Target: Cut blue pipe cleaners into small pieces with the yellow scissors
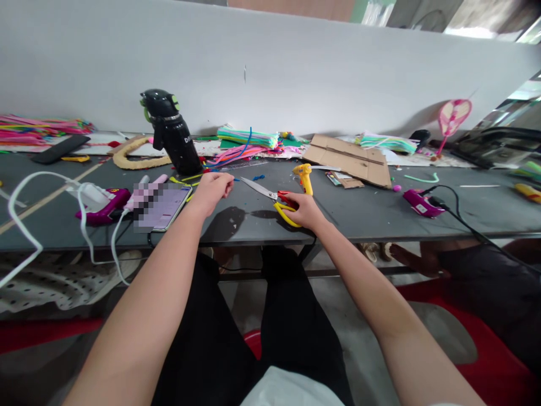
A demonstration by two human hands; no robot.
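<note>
My right hand (305,211) is wrapped round the handles of a pair of scissors (258,188), one handle red and the other yellow. The blades point left toward my left hand (214,193), their tip a little short of it. My left hand is closed above the table, fingers curled in; a bit of blue shows by its fingertips, but what it grips, if anything, I cannot make out. Small blue scraps (257,177) lie just beyond the blades. Behind the right hand stands a yellow glue gun (304,177).
Left: a black bottle (180,141), a phone (171,207), a purple power block (105,208) with white cables. Behind: pipe cleaner bundles (247,137) and cardboard (349,159). Right: another purple block (422,204) with a black cord, and a pink heart-shaped piece (454,118). Other people sit on both sides.
</note>
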